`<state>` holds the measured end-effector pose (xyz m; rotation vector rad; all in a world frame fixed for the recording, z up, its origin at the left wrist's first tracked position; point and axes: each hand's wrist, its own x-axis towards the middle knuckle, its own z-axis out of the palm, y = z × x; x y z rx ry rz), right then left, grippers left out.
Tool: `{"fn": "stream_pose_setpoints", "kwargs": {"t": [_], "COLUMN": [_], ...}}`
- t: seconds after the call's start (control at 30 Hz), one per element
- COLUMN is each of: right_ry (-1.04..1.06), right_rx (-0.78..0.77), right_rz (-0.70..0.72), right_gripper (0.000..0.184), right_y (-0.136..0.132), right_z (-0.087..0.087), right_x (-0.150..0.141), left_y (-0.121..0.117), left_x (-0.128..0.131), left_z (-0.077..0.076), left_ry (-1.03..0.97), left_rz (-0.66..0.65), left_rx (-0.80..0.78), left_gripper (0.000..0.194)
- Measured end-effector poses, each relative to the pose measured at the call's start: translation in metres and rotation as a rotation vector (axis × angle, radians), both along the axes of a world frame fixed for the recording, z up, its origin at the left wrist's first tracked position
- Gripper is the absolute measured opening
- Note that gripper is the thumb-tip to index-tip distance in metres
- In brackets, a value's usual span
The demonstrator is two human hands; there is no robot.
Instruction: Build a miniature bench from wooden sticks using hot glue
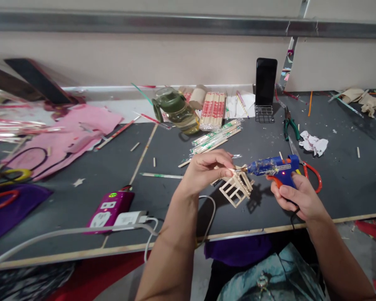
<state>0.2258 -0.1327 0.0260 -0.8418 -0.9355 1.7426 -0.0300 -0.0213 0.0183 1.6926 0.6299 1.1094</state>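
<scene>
My right hand (296,194) is wrapped round the handle of a blue hot glue gun (269,166) with an orange trigger. A small red light glows on the gun's side. Its nozzle points left and meets the upper part of a small frame built of wooden sticks (235,192). My left hand (208,169) pinches the top of this stick frame between thumb and fingers, just beside the nozzle. The frame is tilted above the dark table, casting a shadow to its right. Whether the nozzle touches the wood or only hovers by it, I cannot tell.
Behind my hands lie wrapped chopsticks (216,136), a bundled chopstick pack (212,109) and a green-lidded jug (177,109). Pliers (290,125), red-handled scissors (313,175) and crumpled paper (313,143) lie right. A phone (266,81) stands behind. A purple power strip (111,209) with cables sits left.
</scene>
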Motion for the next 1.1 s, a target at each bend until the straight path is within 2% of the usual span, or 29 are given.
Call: {"fn": "stream_pose_setpoints", "kwargs": {"t": [0.73, 0.87, 1.0, 1.1], "right_ry": [-0.025, -0.039, -0.045, -0.052], "right_rx": [-0.028, -0.016, -0.018, -0.019], "right_rz": [-0.013, -0.038, -0.082, -0.118], "right_gripper": [0.035, 0.034, 0.033, 0.033], "right_y": [0.001, 0.000, -0.001, -0.001], "right_z": [0.001, 0.002, 0.000, -0.001], "right_x": [-0.003, 0.001, 0.008, 0.011], "left_y": [0.000, 0.000, 0.001, 0.004], "left_x": [-0.002, 0.000, 0.008, 0.016], "left_z": [0.000, 0.001, 0.002, 0.002], "left_ry": [-0.040, -0.009, -0.028, -0.043], "left_rz": [-0.055, -0.056, -0.041, -0.053], "left_rx": [0.034, -0.032, -0.210, -0.254], "left_gripper": [0.010, 0.012, 0.031, 0.041]}}
